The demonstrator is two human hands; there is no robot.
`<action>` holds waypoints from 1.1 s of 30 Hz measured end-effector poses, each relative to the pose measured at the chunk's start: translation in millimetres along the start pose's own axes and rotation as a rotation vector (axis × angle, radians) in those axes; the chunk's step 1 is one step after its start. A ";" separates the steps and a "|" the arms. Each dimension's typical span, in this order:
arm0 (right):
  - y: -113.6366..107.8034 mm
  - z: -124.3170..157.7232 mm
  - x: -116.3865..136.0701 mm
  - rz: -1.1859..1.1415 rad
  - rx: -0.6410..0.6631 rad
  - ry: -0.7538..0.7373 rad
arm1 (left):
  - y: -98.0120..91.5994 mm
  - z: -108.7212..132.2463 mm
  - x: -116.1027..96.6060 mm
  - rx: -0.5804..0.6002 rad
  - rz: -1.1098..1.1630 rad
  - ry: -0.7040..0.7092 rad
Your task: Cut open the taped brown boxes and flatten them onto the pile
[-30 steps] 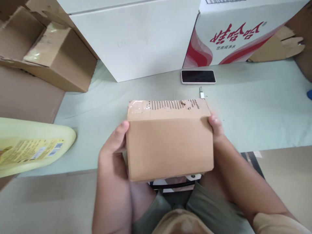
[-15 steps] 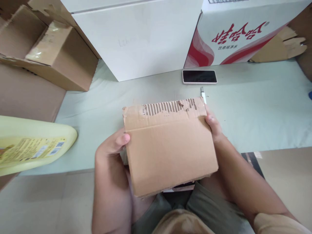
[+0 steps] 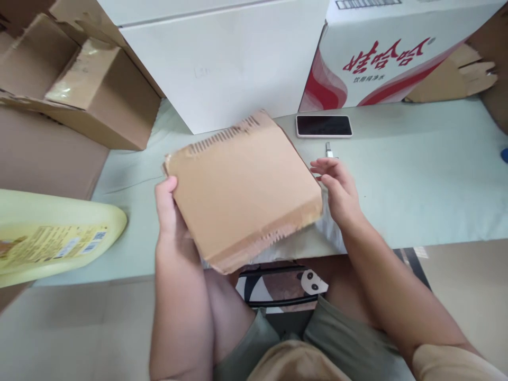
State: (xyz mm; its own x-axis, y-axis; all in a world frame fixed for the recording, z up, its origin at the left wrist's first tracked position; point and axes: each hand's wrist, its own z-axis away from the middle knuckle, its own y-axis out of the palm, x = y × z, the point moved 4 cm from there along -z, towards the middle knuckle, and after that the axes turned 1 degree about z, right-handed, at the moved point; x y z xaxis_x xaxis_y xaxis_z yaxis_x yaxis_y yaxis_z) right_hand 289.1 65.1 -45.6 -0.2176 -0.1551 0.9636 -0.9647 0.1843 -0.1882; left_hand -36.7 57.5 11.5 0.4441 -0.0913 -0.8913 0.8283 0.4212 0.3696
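A flat brown cardboard piece point(image 3: 246, 190), perhaps a flattened box, is held tilted above the cloth-covered table. Its far and near edges are torn, with the corrugation showing. My left hand point(image 3: 166, 203) grips its left side, thumb on top and fingers hidden underneath. My right hand point(image 3: 335, 185) is beside the right edge, fingers apart and slightly curled, not gripping the cardboard. Just beyond my right hand lies a small white-handled tool with a metal tip point(image 3: 328, 150), partly hidden by the fingers.
A phone point(image 3: 324, 126) lies near a white box with red print point(image 3: 381, 63). Another white box point(image 3: 230, 69) stands at the back. Open brown cartons point(image 3: 115, 95) fill the back left. A yellow bottle point(image 3: 59, 238) lies at the left. Pale cloth point(image 3: 420, 174) covers the table.
The cardboard has moved up and left and turned counterclockwise, showing its torn near edge. My right hand has let go of its right side; my left hand still grips and has risen leftward.
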 end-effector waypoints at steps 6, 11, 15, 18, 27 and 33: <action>12.6 4.6 8.8 0.223 0.141 -0.181 | -0.9 -6.2 -1.0 -0.048 0.021 0.082; 12.2 9.4 7.5 0.315 0.031 -0.146 | 3.8 -0.3 10.7 0.007 0.033 -0.019; 5.7 9.2 18.8 0.346 -0.079 -0.183 | 9.2 3.5 10.4 0.042 0.030 -0.032; 1.2 4.5 23.5 0.249 -0.062 -0.169 | 11.2 7.6 4.0 0.005 0.035 -0.018; -6.3 5.9 25.6 0.243 -0.291 -0.228 | 9.2 -2.2 -4.1 0.040 0.170 0.179; 39.9 31.3 41.5 0.456 0.056 -0.501 | 21.3 0.0 6.9 0.023 0.243 0.295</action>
State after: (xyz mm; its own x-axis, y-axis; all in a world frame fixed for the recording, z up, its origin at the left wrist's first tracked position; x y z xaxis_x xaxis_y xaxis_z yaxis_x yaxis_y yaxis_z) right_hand 236.9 35.6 -19.0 -0.6341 -0.5070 0.5839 -0.7632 0.2893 -0.5777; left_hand -15.9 65.8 13.1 0.5138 0.2734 -0.8132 0.7198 0.3784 0.5820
